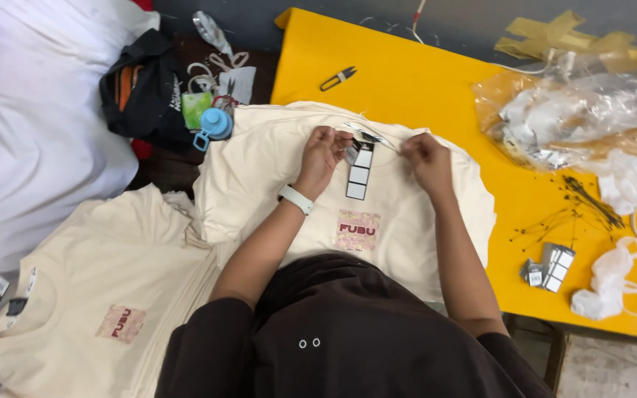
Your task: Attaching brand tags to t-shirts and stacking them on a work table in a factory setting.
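A cream T-shirt (274,162) with a small pink printed patch lies spread on the yellow table (407,81) in front of me. My left hand (323,152) is closed on a dark paper hang tag (359,171) at the shirt's neckline; a white band sits on that wrist. My right hand (426,160) pinches a thin strand at the collar, a little to the right of the tag. Both hands rest on the shirt, close together.
A pile of matching cream shirts (105,295) lies at lower left. Small thread snips (338,77) rest on the table beyond the shirt. At right are clear plastic bags (576,110), loose black tag strings (584,199) and a stack of tags (551,269). A black bag (145,88) sits at upper left.
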